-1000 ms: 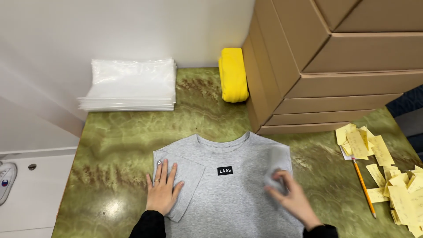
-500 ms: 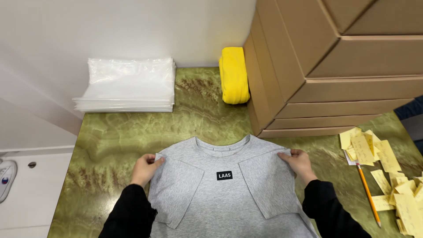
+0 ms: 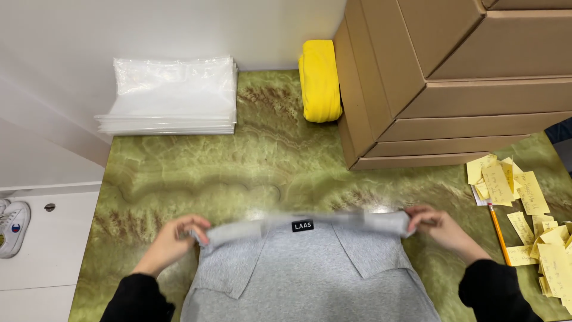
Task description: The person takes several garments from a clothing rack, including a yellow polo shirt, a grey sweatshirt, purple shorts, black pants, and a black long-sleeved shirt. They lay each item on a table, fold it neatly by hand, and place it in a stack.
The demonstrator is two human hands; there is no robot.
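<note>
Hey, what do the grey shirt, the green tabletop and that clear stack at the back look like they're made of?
Grey shirt: soft knit, probably cotton jersey; matte, it drapes and folds limply.
Green tabletop: polished stone or a stone-look laminate; wavy veining, a glossy glare spot.
Clear stack: thin plastic bags; translucent, shiny, crinkled.

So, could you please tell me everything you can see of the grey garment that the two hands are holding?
The grey knit T-shirt lies flat on the green marbled tabletop, with both short sleeves folded in over the body. It looks like soft cotton jersey and bears a small black rectangular label on the front. Its top edge is lifted and doubled over, blurred by motion. The left hand pinches one end of that fold and the right hand the other. Its lower part runs out of the picture.
</note>
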